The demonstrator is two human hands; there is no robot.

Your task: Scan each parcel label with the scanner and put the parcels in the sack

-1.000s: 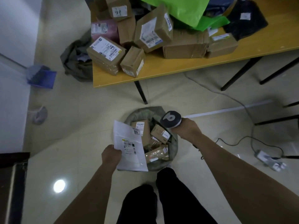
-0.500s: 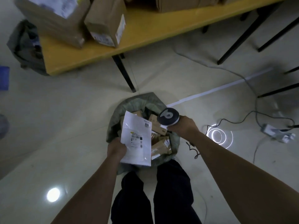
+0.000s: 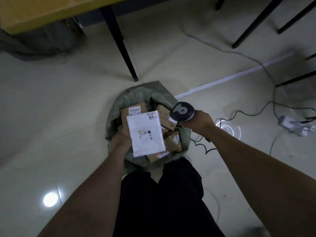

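A grey-green sack [image 3: 131, 98] stands open on the floor in front of my legs, holding several brown cardboard parcels [image 3: 135, 109]. My left hand [image 3: 122, 139] grips a flat white plastic mailer [image 3: 145, 134] by its left edge, label up, right over the sack's mouth. My right hand [image 3: 199, 123] grips the handle of a grey scanner [image 3: 183, 111], whose head hangs above the sack's right rim, just right of the mailer.
A yellow table edge [image 3: 42, 12] with a black leg [image 3: 121, 43] lies ahead. A second sack [image 3: 39, 40] slumps under it at left. Cables [image 3: 239, 53] and a power strip [image 3: 295, 125] lie on the floor at right, beside black chair legs [image 3: 256, 23].
My view has tilted down, so the table's parcels have left the frame. My left hand has brought the white mailer lower and to the right, over the sack. The scanner hand stays near the rim.
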